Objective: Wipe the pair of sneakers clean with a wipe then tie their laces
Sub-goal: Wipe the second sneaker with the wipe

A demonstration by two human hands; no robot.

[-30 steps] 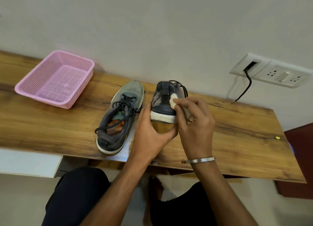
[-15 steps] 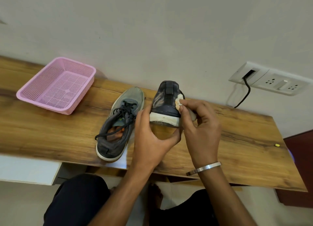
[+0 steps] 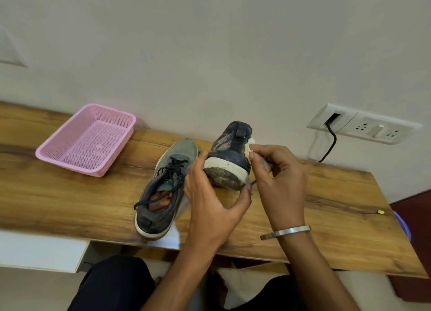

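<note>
Near the middle of the frame the left hand [image 3: 211, 198] holds one sneaker [image 3: 229, 154] lifted off the wooden bench [image 3: 70, 194], its heel and worn sole turned toward the camera and its long axis running away toward the wall, so the toe is hidden behind the heel. The left grip is curled around the sole, thumb on the left edge and fingers under the lower right edge. The right hand [image 3: 283, 177], just right of the heel, pinches a small whitish wipe [image 3: 250, 147] between thumb and fingertips and presses it against the heel's right side; most of the wipe is buried in the fingers, and its stained edge is hard to make out. A thin dark lace end [image 3: 253, 183] peeks out between the two hands. The second sneaker [image 3: 163, 194] lies flat on the bench to the left of the held one, heel toward the lower edge of the frame and toe pointing up toward the wall, its black laces loose and one strand trailing off its left side. A pink mesh basket [image 3: 88, 140] sits at the left of the bench, well apart from the shoes. A wall socket plate [image 3: 363, 126] with a black cable [image 3: 331, 145] plugged in is at the right, and a metal bangle [image 3: 285, 232] circles the right wrist. A tiny yellow object [image 3: 380, 212] lies near the bench's right end, too small to identify.
</note>
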